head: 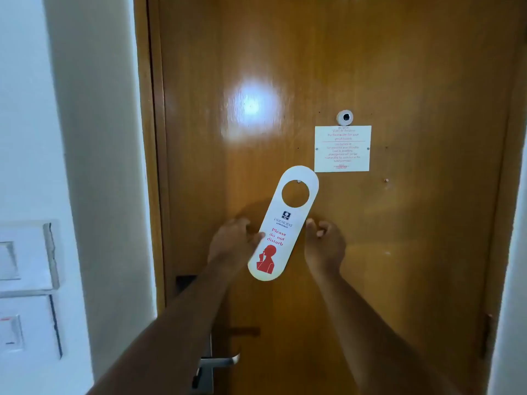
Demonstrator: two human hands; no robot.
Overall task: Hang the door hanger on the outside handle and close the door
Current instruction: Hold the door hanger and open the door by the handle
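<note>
A white door hanger [281,232] with red "Please do not disturb" print is tilted against the wooden door [413,252], which stands shut in its frame. A small pin shows at the top of the hanger's round hole. My left hand [232,245] pinches the hanger's left edge with the thumb in front. My right hand [325,245] is just right of the hanger with its fingers curled in; I cannot tell if its thumb touches the edge. The metal lever handle [225,361] on this side sits low on the door, partly hidden by my left forearm.
A white notice card [342,148] and a peephole [345,117] are fixed on the door above the hanger. White wall switch panels [25,258] are on the left wall. The door frame [148,166] runs down the left side.
</note>
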